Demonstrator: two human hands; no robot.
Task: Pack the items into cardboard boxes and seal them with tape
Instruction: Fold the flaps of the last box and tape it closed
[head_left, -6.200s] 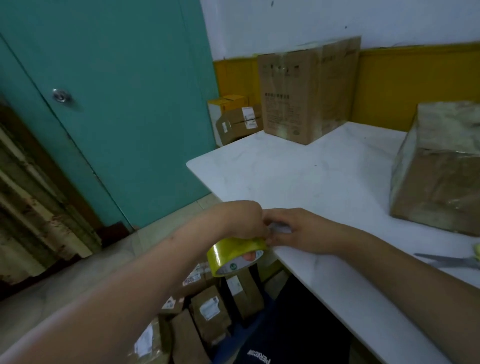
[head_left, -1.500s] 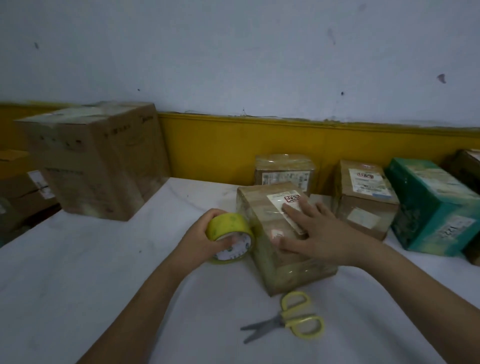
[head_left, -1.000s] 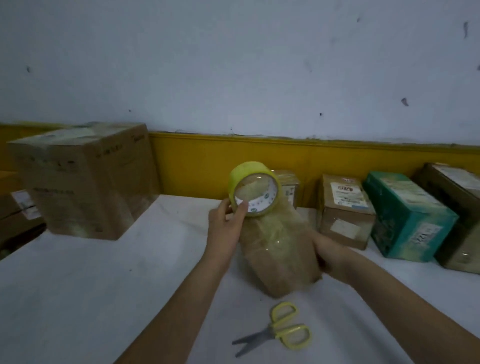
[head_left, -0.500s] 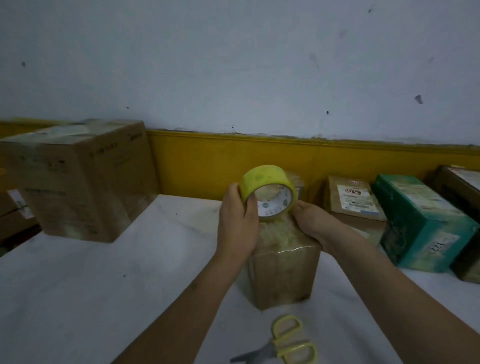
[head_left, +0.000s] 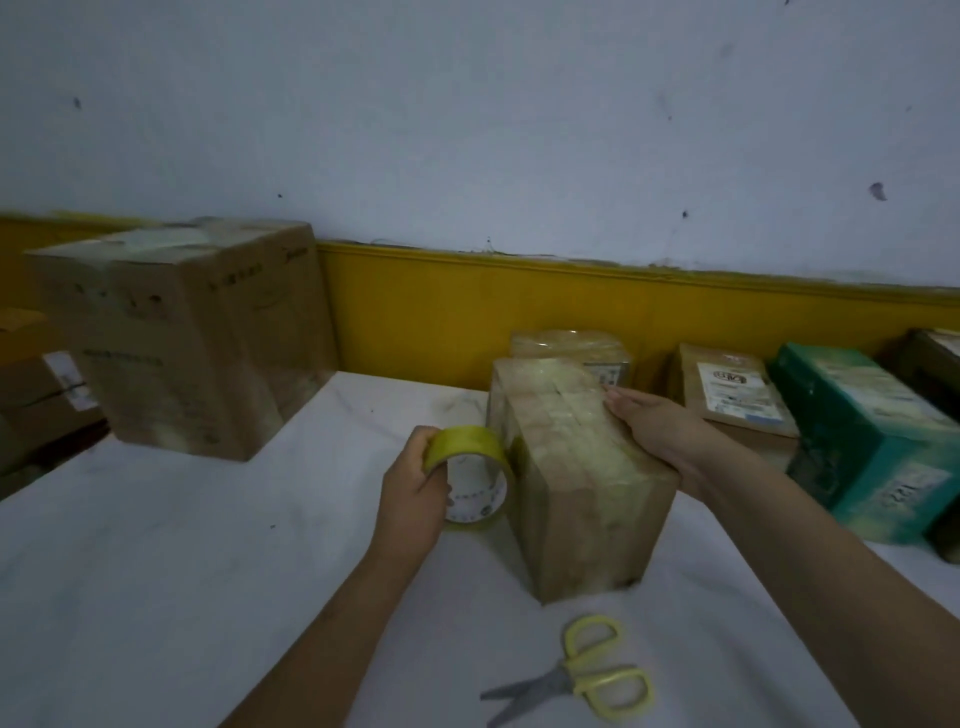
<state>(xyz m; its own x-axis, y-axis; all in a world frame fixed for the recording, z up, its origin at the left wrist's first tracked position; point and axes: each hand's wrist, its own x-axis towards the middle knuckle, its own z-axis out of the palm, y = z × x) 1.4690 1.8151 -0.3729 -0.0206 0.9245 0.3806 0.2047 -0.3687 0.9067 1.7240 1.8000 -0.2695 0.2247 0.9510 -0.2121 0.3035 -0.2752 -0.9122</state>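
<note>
We see a yellow tape roll (head_left: 465, 441), yellow-handled grey scissors (head_left: 584, 682) by the white table's (head_left: 156, 571) near edge — a teal box (head_left: 872, 447) at its right edge.

The box (head_left: 571, 488) is a small brown cardboard one, closed and shiny with clear tape over its top and sides, sitting on the white table (head_left: 156, 545) with a right hand (head_left: 660, 431) resting flat along its top right edge. The tape (head_left: 462, 441) is a yellow roll with a white printed core, held on edge in the left hand (head_left: 413, 499) right up against the box's left side. Yellow-handled scissors (head_left: 587, 675) lie flat just in front of the box, blades slightly apart and pointing left.
</note>
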